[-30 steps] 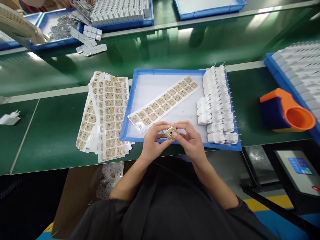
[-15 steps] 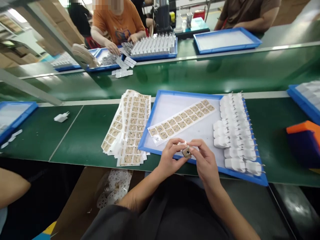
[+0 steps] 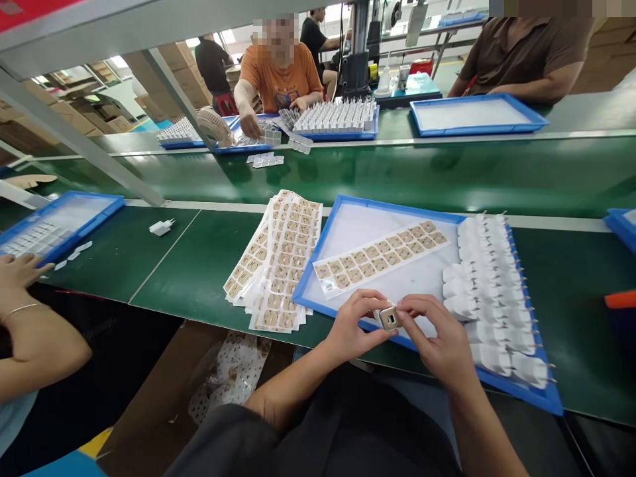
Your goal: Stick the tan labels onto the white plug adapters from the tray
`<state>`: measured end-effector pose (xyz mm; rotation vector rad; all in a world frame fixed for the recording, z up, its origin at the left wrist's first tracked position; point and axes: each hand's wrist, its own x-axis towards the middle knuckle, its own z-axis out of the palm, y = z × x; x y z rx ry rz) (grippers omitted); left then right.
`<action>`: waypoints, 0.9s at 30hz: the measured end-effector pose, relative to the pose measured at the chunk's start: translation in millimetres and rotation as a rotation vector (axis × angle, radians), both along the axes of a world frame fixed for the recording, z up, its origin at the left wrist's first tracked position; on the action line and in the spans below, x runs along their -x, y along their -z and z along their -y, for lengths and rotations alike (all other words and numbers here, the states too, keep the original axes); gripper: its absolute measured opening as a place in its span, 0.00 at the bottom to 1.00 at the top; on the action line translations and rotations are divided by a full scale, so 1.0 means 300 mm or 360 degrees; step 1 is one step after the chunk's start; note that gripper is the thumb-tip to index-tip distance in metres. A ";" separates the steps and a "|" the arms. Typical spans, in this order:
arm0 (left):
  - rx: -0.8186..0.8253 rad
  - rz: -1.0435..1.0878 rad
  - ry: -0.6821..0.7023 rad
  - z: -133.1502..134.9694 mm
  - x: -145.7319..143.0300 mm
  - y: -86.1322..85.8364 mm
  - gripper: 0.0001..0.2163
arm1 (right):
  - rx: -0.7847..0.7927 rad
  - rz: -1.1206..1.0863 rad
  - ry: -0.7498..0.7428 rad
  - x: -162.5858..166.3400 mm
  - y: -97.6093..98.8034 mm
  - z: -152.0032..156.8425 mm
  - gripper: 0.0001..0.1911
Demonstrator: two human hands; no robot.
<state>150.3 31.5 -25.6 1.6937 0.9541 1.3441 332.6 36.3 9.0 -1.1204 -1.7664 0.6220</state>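
Between my two hands is a white USB charger plug (image 3: 390,318), its tan end face with the port turned toward me. My left hand (image 3: 355,326) is closed around its left side, thumb below. My right hand (image 3: 440,336) pinches it from the right, thumb and forefinger at the face's edge. Both are over the near edge of a blue-rimmed tray (image 3: 358,215). A strip of tan stickers (image 3: 382,257) lies slanted in this tray, just beyond my hands. Rows of white charger plugs (image 3: 489,291) fill the tray's right side, prongs pointing right.
A fanned stack of sticker sheets (image 3: 288,265) lies left of the tray. Farther left are a single charger plug (image 3: 161,227) and another blue tray (image 3: 106,209), with a co-worker's hand (image 3: 20,268) beside it. Across the bench, a person in orange (image 3: 281,76) handles parts.
My view has shifted left and up, so things appear lower and farther right. Both hands still hold the charger plug. A neighbour's hand now shows at the left tray.
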 end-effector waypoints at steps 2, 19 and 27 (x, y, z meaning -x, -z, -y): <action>-0.0004 -0.0005 -0.0002 0.000 0.001 0.000 0.19 | 0.0016 0.0033 0.0015 -0.001 -0.001 0.000 0.05; 0.0126 -0.0060 0.0010 0.007 -0.004 -0.026 0.17 | -0.0454 0.0163 0.0118 -0.002 0.022 0.007 0.07; -0.0297 -0.0101 -0.0190 0.006 -0.012 0.009 0.16 | 0.0594 -0.0728 -0.0117 0.057 0.028 0.031 0.07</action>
